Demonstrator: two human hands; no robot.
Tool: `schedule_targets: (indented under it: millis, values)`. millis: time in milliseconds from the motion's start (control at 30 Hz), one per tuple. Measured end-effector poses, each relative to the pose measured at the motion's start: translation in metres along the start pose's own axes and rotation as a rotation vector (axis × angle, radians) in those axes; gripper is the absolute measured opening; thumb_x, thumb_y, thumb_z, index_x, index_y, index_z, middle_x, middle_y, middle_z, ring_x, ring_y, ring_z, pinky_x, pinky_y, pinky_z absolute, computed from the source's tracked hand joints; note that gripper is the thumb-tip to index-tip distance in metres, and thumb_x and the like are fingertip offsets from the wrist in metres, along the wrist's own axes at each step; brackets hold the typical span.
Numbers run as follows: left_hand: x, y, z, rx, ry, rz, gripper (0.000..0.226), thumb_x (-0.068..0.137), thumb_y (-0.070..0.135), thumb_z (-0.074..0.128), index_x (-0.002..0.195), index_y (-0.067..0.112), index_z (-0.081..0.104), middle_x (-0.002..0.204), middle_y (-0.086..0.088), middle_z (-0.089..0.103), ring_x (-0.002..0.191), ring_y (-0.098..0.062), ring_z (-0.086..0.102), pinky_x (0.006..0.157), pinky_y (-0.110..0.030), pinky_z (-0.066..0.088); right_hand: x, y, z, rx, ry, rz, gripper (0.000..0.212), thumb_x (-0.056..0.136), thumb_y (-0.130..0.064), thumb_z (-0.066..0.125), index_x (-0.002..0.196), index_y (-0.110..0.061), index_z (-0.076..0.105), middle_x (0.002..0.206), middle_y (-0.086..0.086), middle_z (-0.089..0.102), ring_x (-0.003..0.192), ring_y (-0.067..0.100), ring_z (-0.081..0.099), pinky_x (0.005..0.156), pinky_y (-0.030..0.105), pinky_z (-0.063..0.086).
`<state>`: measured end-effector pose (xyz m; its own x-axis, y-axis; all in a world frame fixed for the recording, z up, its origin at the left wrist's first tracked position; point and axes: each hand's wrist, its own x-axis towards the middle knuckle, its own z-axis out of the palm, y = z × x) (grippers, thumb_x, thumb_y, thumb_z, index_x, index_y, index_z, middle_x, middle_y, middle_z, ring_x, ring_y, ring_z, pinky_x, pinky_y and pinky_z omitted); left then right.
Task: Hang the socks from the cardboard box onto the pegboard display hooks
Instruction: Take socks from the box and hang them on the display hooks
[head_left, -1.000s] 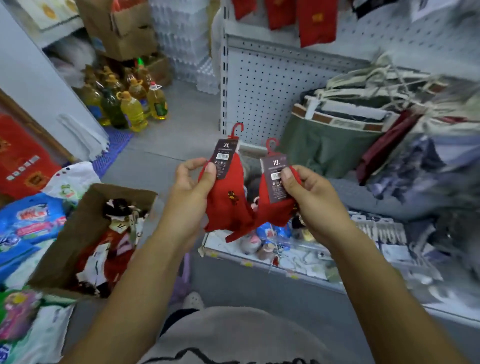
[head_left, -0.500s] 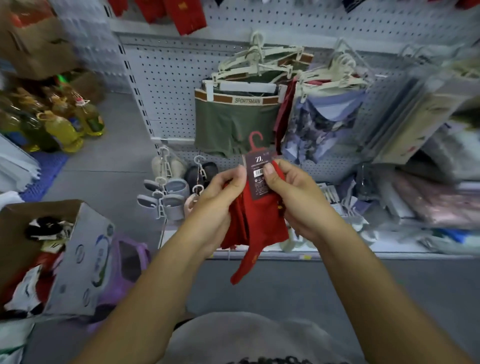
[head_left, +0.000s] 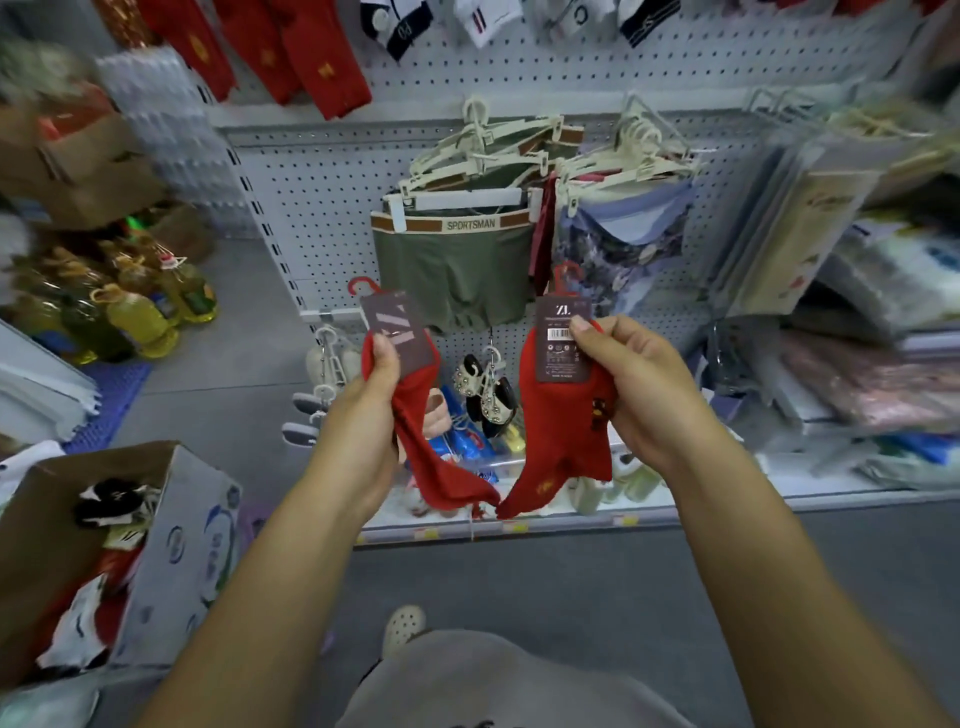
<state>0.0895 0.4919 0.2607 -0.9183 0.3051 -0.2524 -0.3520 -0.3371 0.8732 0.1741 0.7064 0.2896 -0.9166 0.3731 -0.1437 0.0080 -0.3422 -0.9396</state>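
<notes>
a person stands facing a white pegboard display (head_left: 322, 208), arms reaching forward, one red sock pair in each hand. the left hand (head_left: 363, 415) is closed around the left red socks (head_left: 426, 447), thumb pressed on the dark cardboard label (head_left: 397, 332), which tilts and carries a small red plastic hook at its top. the right hand (head_left: 639, 389) grips the right red socks (head_left: 561, 441) with the thumb on its dark label (head_left: 562, 338), printed "zl", also topped by a red hook. the two pairs are held apart at the top, and their toes hang down and nearly meet in the middle. behind them on the pegboard hang olive green boxer briefs (head_left: 457, 270) with a "sportsman" waistband on white hangers, and blue patterned underwear (head_left: 623, 249) just beside them to the right. more red socks (head_left: 291, 52) hang along the top of the board. at lower left sits the open cardboard box (head_left: 171, 545), holding red, black and white socks. bottles of yellow cooking oil (head_left: 140, 317) stand on the floor to the left.
</notes>
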Motion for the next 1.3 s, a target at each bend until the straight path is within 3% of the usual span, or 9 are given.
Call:
schedule_targets:
  millis: [233, 333, 467, 533, 700, 767, 867, 1133, 1300]
  values:
    - [-0.005, 0.018, 0.011, 0.123, 0.022, 0.114, 0.042, 0.088, 0.06, 0.058, 0.11, 0.028, 0.074, 0.102, -0.005, 0.078, 0.08, -0.02, 0.075, 0.064, -0.031, 0.059, -0.002, -0.02, 0.013, 0.059, 0.053, -0.054, 0.02, 0.09, -0.016, 0.072, 0.074, -0.017, 0.06, 0.083, 0.014, 0.074, 0.069, 0.023, 0.072, 0.064, 0.037, 0.062]
    - [-0.01, 0.016, 0.032, -0.044, -0.04, 0.003, 0.043, 0.1, 0.047, 0.054, 0.129, 0.018, 0.067, 0.118, -0.011, 0.075, 0.105, -0.026, 0.074, 0.086, -0.041, 0.061, -0.003, -0.013, 0.04, -0.031, 0.067, -0.098, 0.021, 0.088, -0.016, 0.076, 0.07, -0.02, 0.065, 0.085, 0.017, 0.072, 0.077, 0.029, 0.068, 0.08, 0.053, 0.058]
    - [-0.017, 0.018, 0.049, -0.196, -0.202, -0.089, 0.047, 0.106, 0.045, 0.045, 0.125, 0.01, 0.071, 0.125, -0.015, 0.072, 0.115, -0.027, 0.07, 0.086, -0.038, 0.061, -0.007, 0.004, 0.066, -0.124, 0.053, -0.2, 0.011, 0.09, -0.022, 0.075, 0.081, -0.015, 0.076, 0.085, 0.006, 0.076, 0.083, 0.013, 0.07, 0.083, 0.033, 0.055]
    - [-0.017, 0.019, 0.049, -0.182, -0.252, -0.063, 0.057, 0.099, 0.057, 0.046, 0.124, 0.013, 0.072, 0.128, -0.014, 0.07, 0.119, -0.026, 0.068, 0.092, -0.038, 0.059, -0.01, 0.01, 0.068, -0.124, -0.048, -0.11, 0.024, 0.095, -0.035, 0.067, 0.09, -0.016, 0.08, 0.091, -0.005, 0.079, 0.095, 0.003, 0.072, 0.09, 0.024, 0.055]
    - [-0.015, 0.015, 0.04, -0.185, -0.254, -0.065, 0.052, 0.1, 0.051, 0.049, 0.123, 0.01, 0.071, 0.13, -0.019, 0.068, 0.121, -0.029, 0.066, 0.098, -0.043, 0.057, -0.007, 0.01, 0.056, -0.203, -0.212, -0.02, 0.028, 0.1, -0.034, 0.058, 0.107, -0.015, 0.078, 0.108, -0.016, 0.075, 0.109, -0.009, 0.064, 0.104, 0.02, 0.046]
    - [-0.011, 0.011, 0.037, -0.221, -0.204, -0.066, 0.044, 0.103, 0.041, 0.05, 0.117, 0.006, 0.073, 0.125, -0.022, 0.07, 0.114, -0.031, 0.07, 0.091, -0.044, 0.06, -0.004, 0.006, 0.051, -0.247, -0.191, -0.067, 0.021, 0.099, -0.022, 0.062, 0.109, -0.011, 0.076, 0.118, -0.005, 0.074, 0.11, -0.003, 0.065, 0.1, 0.019, 0.049]
    - [-0.008, 0.012, 0.035, -0.196, -0.158, -0.035, 0.037, 0.097, 0.037, 0.057, 0.11, 0.007, 0.074, 0.117, -0.022, 0.073, 0.104, -0.031, 0.074, 0.085, -0.044, 0.061, -0.002, 0.0, 0.045, -0.29, -0.144, -0.141, 0.018, 0.093, -0.014, 0.071, 0.109, -0.007, 0.074, 0.103, 0.004, 0.076, 0.092, 0.004, 0.068, 0.086, 0.018, 0.053]
    - [-0.005, 0.019, 0.041, -0.092, -0.157, -0.076, 0.056, 0.093, 0.045, 0.063, 0.128, 0.001, 0.063, 0.121, -0.027, 0.07, 0.109, -0.037, 0.071, 0.091, -0.049, 0.059, 0.006, -0.009, 0.056, -0.639, -0.151, -0.232, 0.025, 0.075, -0.021, 0.088, 0.091, -0.015, 0.07, 0.084, -0.007, 0.059, 0.08, 0.009, 0.053, 0.075, 0.024, 0.049]
    - [-0.004, 0.022, 0.039, -0.046, -0.22, -0.06, 0.057, 0.088, 0.043, 0.064, 0.128, 0.002, 0.065, 0.122, -0.023, 0.071, 0.105, -0.03, 0.073, 0.084, -0.04, 0.062, 0.014, -0.011, 0.052, -0.482, -0.188, -0.15, 0.015, 0.086, -0.011, 0.077, 0.086, -0.014, 0.063, 0.077, 0.004, 0.066, 0.069, 0.013, 0.06, 0.069, 0.029, 0.051]
